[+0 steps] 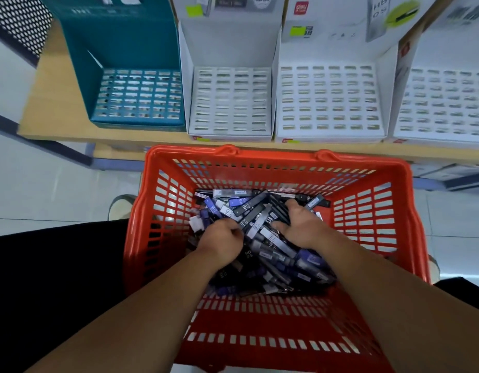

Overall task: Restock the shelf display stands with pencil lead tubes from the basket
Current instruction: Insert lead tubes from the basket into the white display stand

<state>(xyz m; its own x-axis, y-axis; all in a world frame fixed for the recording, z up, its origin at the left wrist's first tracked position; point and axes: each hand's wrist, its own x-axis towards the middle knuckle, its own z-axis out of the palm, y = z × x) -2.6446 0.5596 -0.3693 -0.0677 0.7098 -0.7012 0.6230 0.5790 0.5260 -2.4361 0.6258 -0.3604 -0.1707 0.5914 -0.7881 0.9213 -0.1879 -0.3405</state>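
Heap of flat black, blue and grey plastic pencil lead tubes point(262, 238): lying loose in the bottom of the red slotted plastic basket point(367, 211).
Left hand point(219, 243): in the heap, fingers curled round several tubes.
Right hand point(300, 227): fingers dug into the heap; grip cannot be told.
Beyond the basket, on the pale wooden shelf point(58, 103): one teal cardboard display stand point(138, 98) and three white cardboard display stands point(230, 100), side by side, slotted tops.
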